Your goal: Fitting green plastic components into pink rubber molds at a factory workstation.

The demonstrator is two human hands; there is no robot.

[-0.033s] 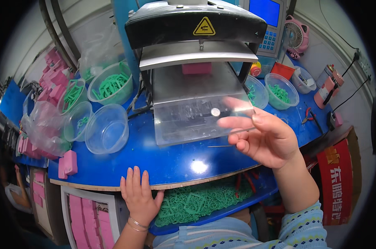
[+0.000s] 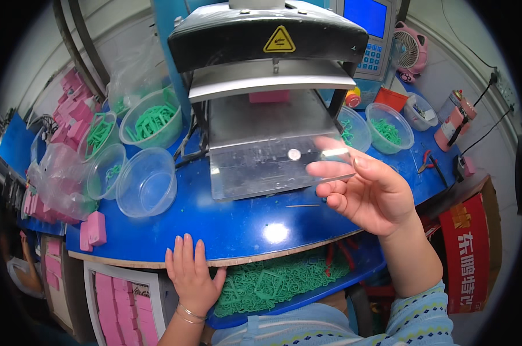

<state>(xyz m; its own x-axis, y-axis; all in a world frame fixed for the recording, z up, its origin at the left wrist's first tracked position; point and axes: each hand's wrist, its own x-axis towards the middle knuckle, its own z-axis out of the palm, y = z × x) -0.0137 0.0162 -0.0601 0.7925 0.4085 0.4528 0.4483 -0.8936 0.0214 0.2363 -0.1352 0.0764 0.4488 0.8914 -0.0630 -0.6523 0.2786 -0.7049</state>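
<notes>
My right hand (image 2: 376,190) is closed around the right edge of a clear plastic panel (image 2: 255,179) at the front of a press (image 2: 267,49). Some of its fingers show blurred through the panel, which carries a small round pale disc (image 2: 294,154). Below the press's upper plate, a pink block (image 2: 269,96) is partly hidden. My left hand (image 2: 191,277) lies open, fingers stretched, on the front edge of the blue bench (image 2: 238,222). Just beneath that edge is a blue tray (image 2: 313,294) heaped with green, loop-like pieces (image 2: 267,285).
Clear tubs (image 2: 147,190) stand left of the press, some holding green pieces. Pink blocks (image 2: 94,230) sit at the bench's left end. To the right are another tub of green pieces (image 2: 386,131), red-handled pliers (image 2: 426,161), a pink fan (image 2: 409,51) and a control screen (image 2: 364,17).
The view has shifted slightly. Against the bench, the panel's lower edge appears a little higher, with my right hand still at its edge. My left hand keeps its place.
</notes>
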